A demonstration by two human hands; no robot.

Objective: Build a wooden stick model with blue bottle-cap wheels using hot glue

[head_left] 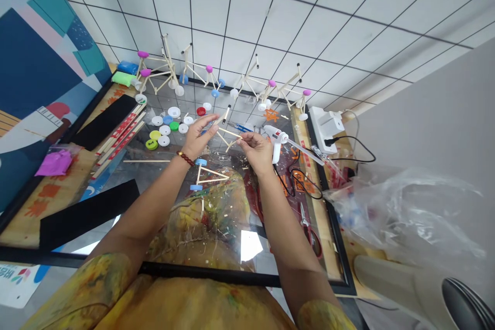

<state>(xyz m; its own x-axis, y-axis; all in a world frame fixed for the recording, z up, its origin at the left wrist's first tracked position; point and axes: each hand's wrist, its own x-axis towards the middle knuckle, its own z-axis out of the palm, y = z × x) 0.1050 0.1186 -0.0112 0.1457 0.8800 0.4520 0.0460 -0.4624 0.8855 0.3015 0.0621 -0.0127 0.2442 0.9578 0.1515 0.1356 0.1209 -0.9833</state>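
Between my two hands, above the middle of the glass tabletop, is a small frame of wooden sticks (228,134) with a dark-tipped upright. My left hand (201,134) is closed on its left end, beside the upright. At the other end, my right hand (256,150) pinches the stick frame between thumb and fingers. Nearer to me on the glass lies a stick triangle with blue bottle-cap wheels (200,162) at two corners. Just right of my right hand is a white hot glue gun (276,139).
Several finished stick models (209,69) stand along the tiled wall. Loose bottle caps (164,141) and packs of sticks (119,136) lie left. Scissors (309,229), a power strip (327,126) and clear plastic bags (402,206) are right. Black sheets (88,214) lie front left.
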